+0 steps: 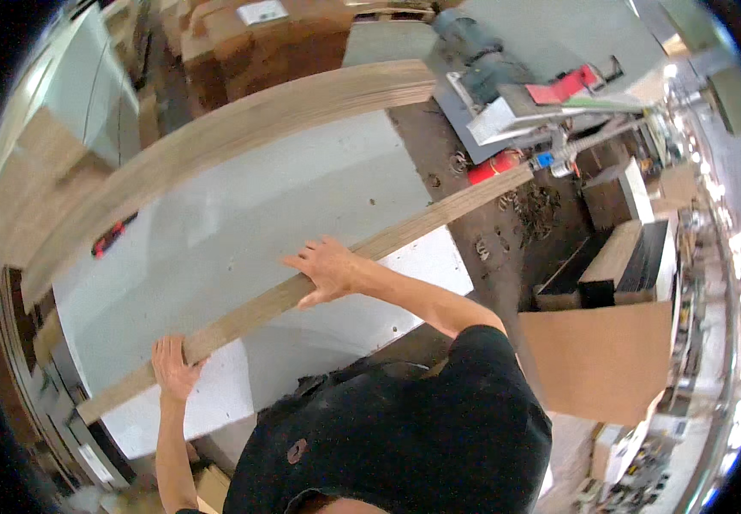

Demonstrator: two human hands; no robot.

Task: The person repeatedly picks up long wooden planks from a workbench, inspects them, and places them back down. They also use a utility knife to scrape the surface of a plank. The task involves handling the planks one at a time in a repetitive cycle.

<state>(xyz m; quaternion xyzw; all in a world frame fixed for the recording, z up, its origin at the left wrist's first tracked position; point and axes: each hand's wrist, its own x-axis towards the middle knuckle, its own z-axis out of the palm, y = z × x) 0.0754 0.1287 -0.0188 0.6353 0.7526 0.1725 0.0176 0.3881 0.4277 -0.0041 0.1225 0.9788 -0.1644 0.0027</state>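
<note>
A long, narrow wooden plank [255,313] lies slantwise across a white-topped table, running from the lower left to the upper right, past the table's right edge. Near its left end my left hand [175,368] is closed over it, with the fingers on top. Around the plank's middle my right hand [332,267] rests flat with fingers spread, the thumb towards me. Beyond it, a stack of long wooden strips [250,120] lies along the table's far side. A small red and black tool [113,236] lies on the tabletop near the stack's left part.
The white table [302,188] fills the middle. A machine with a grey-green motor [490,73] stands at the far right, with a red cylinder [494,167] below. Wood scraps [529,214] litter the floor. Dark-faced boards [614,265] and a brown panel [601,355] stand to the right.
</note>
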